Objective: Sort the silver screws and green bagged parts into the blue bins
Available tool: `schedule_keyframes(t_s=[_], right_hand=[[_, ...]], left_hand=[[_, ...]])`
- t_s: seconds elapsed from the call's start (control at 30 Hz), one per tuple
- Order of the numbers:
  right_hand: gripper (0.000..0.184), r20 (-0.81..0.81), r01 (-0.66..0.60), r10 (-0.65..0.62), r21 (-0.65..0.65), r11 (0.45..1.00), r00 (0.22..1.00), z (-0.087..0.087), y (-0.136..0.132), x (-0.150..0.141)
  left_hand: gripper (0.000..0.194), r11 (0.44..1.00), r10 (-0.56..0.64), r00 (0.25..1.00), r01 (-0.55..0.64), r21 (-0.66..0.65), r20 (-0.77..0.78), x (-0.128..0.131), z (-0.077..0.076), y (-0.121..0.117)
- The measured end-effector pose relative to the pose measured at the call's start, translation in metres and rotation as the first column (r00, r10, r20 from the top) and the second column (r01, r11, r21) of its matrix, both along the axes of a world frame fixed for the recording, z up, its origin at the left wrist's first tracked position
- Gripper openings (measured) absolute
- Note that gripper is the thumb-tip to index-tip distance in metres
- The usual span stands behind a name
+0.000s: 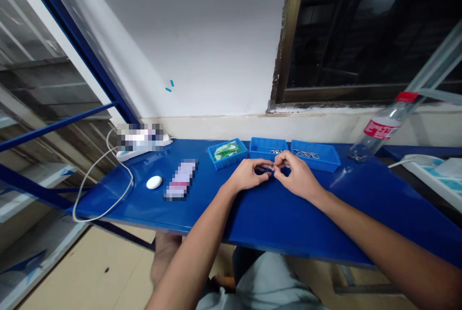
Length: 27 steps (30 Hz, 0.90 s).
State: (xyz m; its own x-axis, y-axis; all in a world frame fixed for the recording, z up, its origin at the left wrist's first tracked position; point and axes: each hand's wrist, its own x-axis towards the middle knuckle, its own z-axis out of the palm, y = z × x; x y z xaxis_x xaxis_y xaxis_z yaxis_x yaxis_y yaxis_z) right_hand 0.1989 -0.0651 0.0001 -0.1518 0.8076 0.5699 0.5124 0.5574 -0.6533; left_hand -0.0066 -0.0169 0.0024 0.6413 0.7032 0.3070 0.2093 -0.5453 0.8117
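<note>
My left hand (250, 173) and my right hand (295, 175) meet at their fingertips above the blue table (202, 204). Both are closed in a pinch around a small shiny metal piece (270, 169), too small to name. Just behind the hands stand three blue bins. Green-and-clear plastic packets (228, 150) fill the left bin (220, 163). Small metal parts (278, 151) lie in the middle bin (263, 144). Long thin metal pieces, like screws or pins (306, 154), lie in the right bin (330, 160), which my right hand partly overlaps from this view.
A blurred-out flat phone-like object (181, 180) and a white oval object (154, 182) lie to the left. Behind them is a white power strip (144, 148) with a looping cable (77, 194). A red-labelled plastic bottle (380, 129) stands at the right, near another power strip (429, 177).
</note>
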Motion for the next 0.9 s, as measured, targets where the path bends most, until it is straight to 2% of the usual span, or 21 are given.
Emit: schedule_keyframes(t_s=[0.13,0.23,0.47,0.63,0.9], right_hand=[[0.017,-0.147,-0.027,0.011,-0.108,0.994,0.989,-0.004,0.003,0.000],[0.015,-0.111,-0.002,-0.014,-0.140,0.990,0.994,-0.006,0.004,0.001],[0.017,-0.024,0.019,-0.023,-0.166,0.986,0.999,-0.005,0.003,-0.002],[0.024,-0.037,-0.022,0.015,-0.187,0.982,0.999,-0.008,0.004,-0.002],[0.025,-0.103,-0.057,0.035,-0.220,0.974,0.994,-0.012,0.008,0.000]], left_hand=[[0.026,0.996,0.090,0.996,-0.089,-0.009,0.011,0.000,0.001,0.005],[0.021,0.987,0.158,0.986,-0.158,0.000,0.047,-0.001,0.002,0.008],[0.022,0.987,0.114,0.989,-0.102,-0.127,0.099,0.000,-0.004,0.010],[0.044,0.980,0.074,0.978,-0.035,-0.198,0.196,0.002,-0.011,0.011],[0.031,0.982,0.120,0.980,-0.093,-0.166,0.157,0.001,-0.008,0.012]])
